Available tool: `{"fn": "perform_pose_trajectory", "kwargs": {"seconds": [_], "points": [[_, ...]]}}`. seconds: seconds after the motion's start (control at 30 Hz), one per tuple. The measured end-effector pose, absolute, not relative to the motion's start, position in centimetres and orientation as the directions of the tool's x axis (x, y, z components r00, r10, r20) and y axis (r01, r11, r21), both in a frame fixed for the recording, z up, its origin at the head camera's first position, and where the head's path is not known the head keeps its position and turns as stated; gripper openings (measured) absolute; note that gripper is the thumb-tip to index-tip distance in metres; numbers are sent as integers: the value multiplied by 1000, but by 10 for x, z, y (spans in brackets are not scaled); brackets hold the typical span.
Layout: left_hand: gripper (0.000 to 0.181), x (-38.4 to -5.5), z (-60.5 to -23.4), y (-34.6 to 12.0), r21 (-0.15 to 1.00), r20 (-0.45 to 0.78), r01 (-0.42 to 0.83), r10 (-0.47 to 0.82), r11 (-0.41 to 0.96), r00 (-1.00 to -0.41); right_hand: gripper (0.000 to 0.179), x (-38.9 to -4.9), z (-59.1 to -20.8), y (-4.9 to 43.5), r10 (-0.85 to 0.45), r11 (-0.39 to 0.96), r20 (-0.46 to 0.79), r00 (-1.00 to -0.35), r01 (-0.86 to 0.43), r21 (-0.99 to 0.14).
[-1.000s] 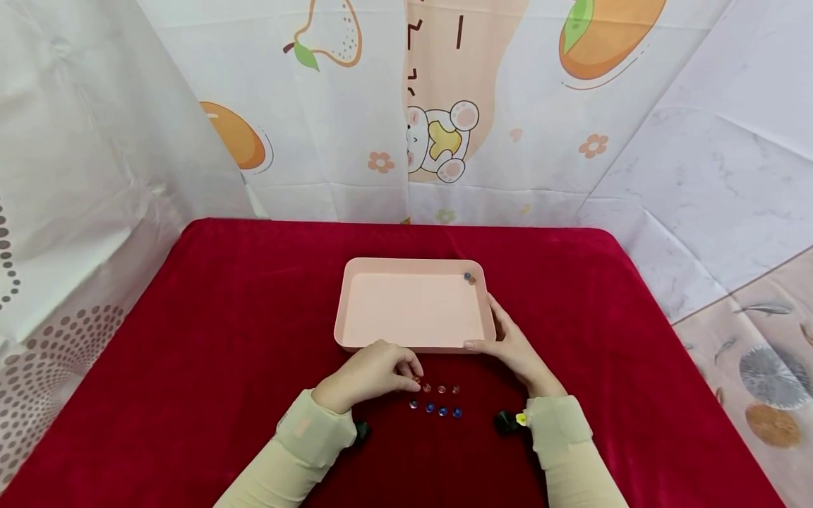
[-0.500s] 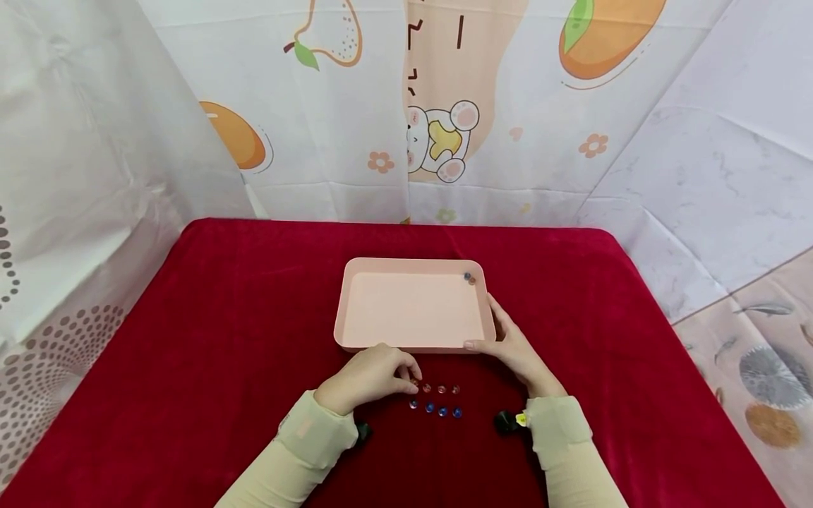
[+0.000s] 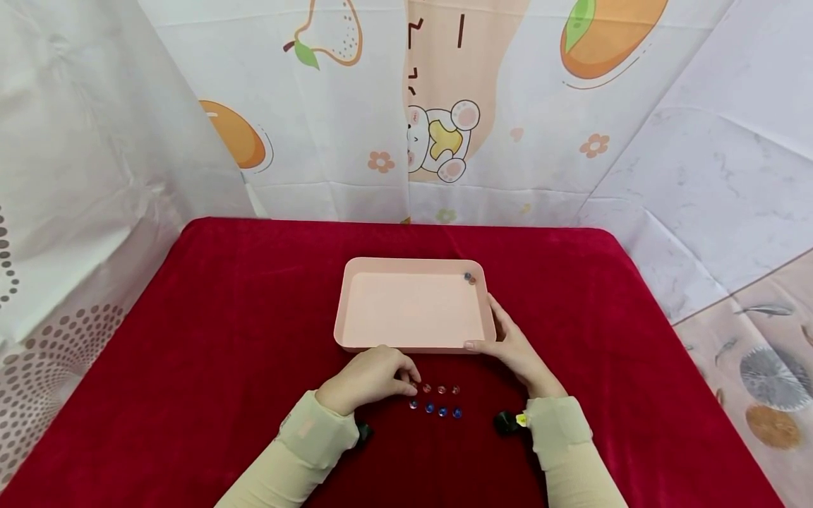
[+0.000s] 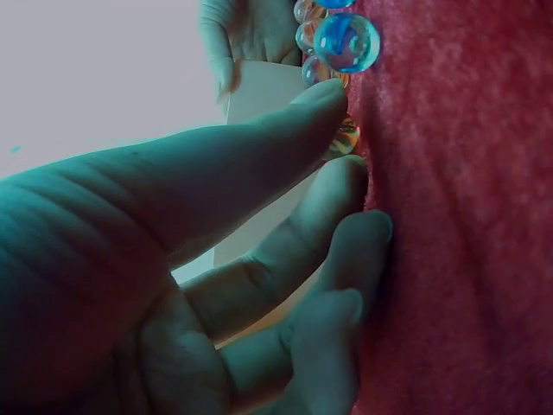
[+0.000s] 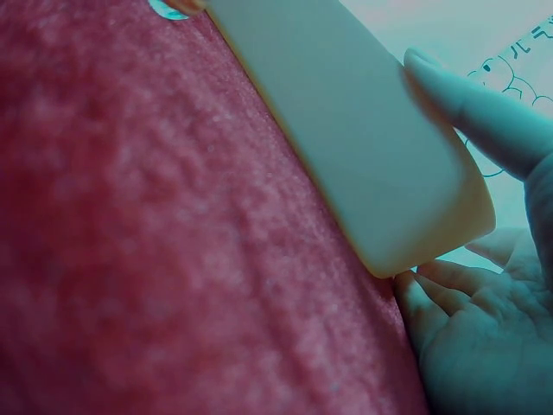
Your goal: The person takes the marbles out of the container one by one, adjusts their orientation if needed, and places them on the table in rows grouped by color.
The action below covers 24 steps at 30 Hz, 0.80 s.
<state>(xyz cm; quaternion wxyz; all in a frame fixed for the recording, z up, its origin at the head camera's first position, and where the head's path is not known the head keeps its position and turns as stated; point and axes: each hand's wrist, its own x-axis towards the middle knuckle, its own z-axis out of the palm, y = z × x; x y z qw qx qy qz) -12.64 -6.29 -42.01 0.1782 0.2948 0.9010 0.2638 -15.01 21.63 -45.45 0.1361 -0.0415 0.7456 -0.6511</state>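
In the head view my left hand (image 3: 370, 378) is low over the cloth, in front of the pink tray (image 3: 339, 310). Its thumb and index finger pinch a clear marble with an orange-yellow swirl (image 4: 348, 138), which the left wrist view shows between the fingertips, right at the cloth. Beside it run a row of reddish marbles (image 3: 442, 389) and a nearer row of blue marbles (image 3: 442, 411). My right hand (image 3: 517, 353) grips the tray's near right corner. In the right wrist view its thumb (image 5: 484, 112) lies over the rim while the fingers reach the bottom edge.
Two small marbles (image 3: 468, 278) sit inside the tray at its far right corner. Red velvet cloth (image 3: 254, 296) covers the table, and printed curtains (image 3: 356, 141) hang behind and at both sides.
My left fingertips have drawn slightly left and lower around the orange-yellow marble, which is now mostly hidden in the head view. The right hand and the tray stay still.
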Motion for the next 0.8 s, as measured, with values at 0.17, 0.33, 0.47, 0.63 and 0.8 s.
{"fn": "perform_pose_trajectory", "kwargs": {"seconds": [0.17,0.33,0.47,0.63,0.8], "points": [[8,-127,-420,-63,590,-163,434,628,680,-761,102,-150,-454,216,-237,153,-147,-960,112,-982],[8,-127,-420,-62,593,-165,433,629,679,-760,103,-149,-453,216,-232,162,-144,-962,108,-981],[8,-127,-420,-61,589,-162,437,629,680,-760,103,-150,-453,216,-231,160,-139,-963,103,-982],[8,-126,-420,-62,592,-164,433,628,680,-761,103,-151,-456,217,-231,168,-150,-961,112,-979],[10,-126,-420,-63,597,-166,426,624,680,-764,102,-151,-456,217,-228,169,-156,-961,118,-979]]}}
